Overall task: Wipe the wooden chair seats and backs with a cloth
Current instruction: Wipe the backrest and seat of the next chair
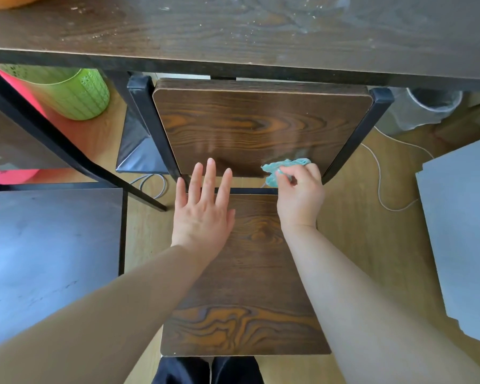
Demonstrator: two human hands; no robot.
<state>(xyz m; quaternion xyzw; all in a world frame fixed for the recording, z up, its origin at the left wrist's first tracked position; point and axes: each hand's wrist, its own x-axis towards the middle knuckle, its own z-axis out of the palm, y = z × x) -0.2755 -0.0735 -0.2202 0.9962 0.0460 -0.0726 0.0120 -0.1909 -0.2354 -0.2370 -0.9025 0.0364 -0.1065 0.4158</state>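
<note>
Nearest to me, just below the front edge of the chair seat (247, 300), I see a pair of dark trouser legs (208, 370). Both bare forearms reach forward over the seat, which is dark wood with a strong orange grain.

The left hand (203, 214) lies over the back left part of the seat with its fingers straight and spread, holding nothing. Its fingertips reach the lower edge of the chair back (261, 128). I cannot tell whether the palm touches the wood or hovers just above it.

The right hand (299, 195) is over the back right part of the seat, fingers curled tight around a bunched teal cloth (283, 166). The cloth sits against the lower right corner of the chair back, sticking out above the knuckles.

The chair back is the same grained wood, held between two black metal posts (153, 126), and a black crossbar runs below it, between back and seat.

Left of the chair there is a flat dark panel (47, 259), and further back a black box (139, 151) on the floor just beside the left post. Beyond that stands a green patterned basket (78, 92). Right of the chair a white cable (379, 189) loops over the pale wood floor (358, 245), a grey board (463, 231) lies well apart from the seat, and a clear bin (427, 106) stands behind the right post.

Farthest off, the chair's top edge is tucked under a dark wooden table (233, 31), whose top shows pale crumbs and smears.
</note>
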